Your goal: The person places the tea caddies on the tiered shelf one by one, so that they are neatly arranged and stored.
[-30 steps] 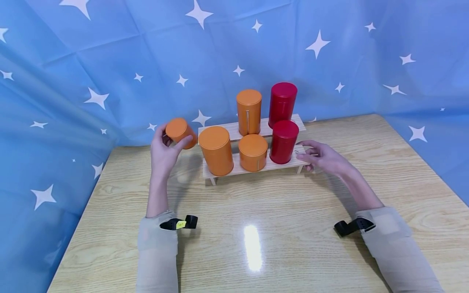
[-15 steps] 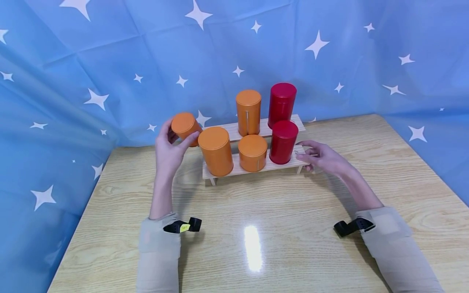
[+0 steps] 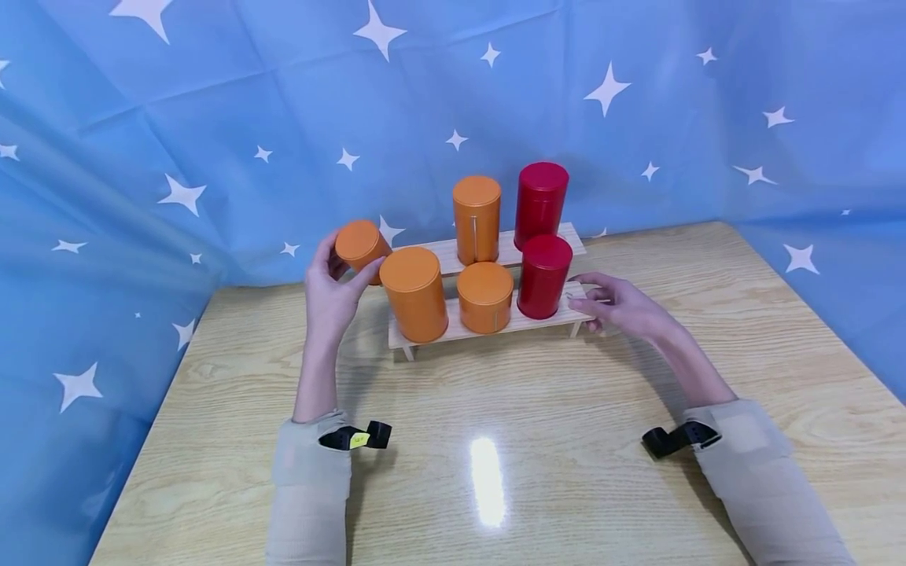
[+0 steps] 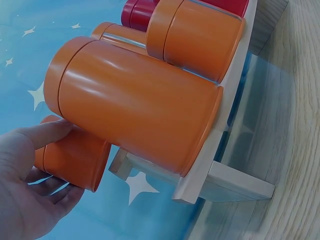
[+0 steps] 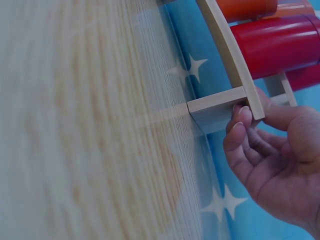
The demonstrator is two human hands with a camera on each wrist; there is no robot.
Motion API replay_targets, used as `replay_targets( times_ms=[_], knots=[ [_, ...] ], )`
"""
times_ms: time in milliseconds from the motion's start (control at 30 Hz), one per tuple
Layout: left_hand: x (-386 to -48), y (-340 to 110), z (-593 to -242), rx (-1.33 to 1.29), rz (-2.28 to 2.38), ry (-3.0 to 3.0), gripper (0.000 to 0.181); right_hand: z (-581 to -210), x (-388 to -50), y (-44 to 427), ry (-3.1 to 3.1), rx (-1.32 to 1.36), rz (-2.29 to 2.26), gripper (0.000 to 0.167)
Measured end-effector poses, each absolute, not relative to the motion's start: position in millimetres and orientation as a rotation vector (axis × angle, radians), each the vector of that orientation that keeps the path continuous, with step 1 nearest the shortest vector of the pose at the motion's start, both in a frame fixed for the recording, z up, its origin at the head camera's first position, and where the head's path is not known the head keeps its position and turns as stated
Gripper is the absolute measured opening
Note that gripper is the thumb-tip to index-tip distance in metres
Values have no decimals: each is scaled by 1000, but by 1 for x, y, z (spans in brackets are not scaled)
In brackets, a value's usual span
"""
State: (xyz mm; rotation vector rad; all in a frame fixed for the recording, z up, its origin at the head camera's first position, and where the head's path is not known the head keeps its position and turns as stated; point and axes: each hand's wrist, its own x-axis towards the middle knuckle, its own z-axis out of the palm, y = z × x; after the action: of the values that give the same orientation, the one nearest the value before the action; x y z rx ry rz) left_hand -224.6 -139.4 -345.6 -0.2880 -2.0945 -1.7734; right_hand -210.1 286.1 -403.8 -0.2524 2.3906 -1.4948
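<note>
My left hand (image 3: 329, 295) grips a small orange canister (image 3: 361, 242) between thumb and fingers, beside the left end of a two-step wooden rack. This canister tilts, and its lower part is partly behind a large orange canister (image 3: 414, 292). In the left wrist view the held canister (image 4: 77, 160) shows beyond the rack's end. My right hand (image 3: 623, 305) pinches the right end of the front step (image 3: 520, 321); the right wrist view shows thumb above and curled fingers below the board (image 5: 252, 102).
A short orange canister (image 3: 485, 299) and a red canister (image 3: 543, 277) also stand on the front step. On the back step (image 3: 510, 248) are a tall orange canister (image 3: 476, 220) and another red one (image 3: 541, 206). A starry blue cloth (image 3: 410, 94) hangs behind the wooden table (image 3: 566, 440).
My left hand has carried the small orange canister a little to the right, towards the rack's left end. My right hand keeps its hold on the rack. The head view has shifted slightly.
</note>
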Motion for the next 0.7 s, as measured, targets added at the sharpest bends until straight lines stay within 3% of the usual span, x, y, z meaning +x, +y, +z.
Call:
replay_targets(
  times_ms=[700],
  knots=[
    [-244,-132,-340,-274,-1776,-2268,61,-406,-212,287,2366,-277,-1534,66]
  ],
)
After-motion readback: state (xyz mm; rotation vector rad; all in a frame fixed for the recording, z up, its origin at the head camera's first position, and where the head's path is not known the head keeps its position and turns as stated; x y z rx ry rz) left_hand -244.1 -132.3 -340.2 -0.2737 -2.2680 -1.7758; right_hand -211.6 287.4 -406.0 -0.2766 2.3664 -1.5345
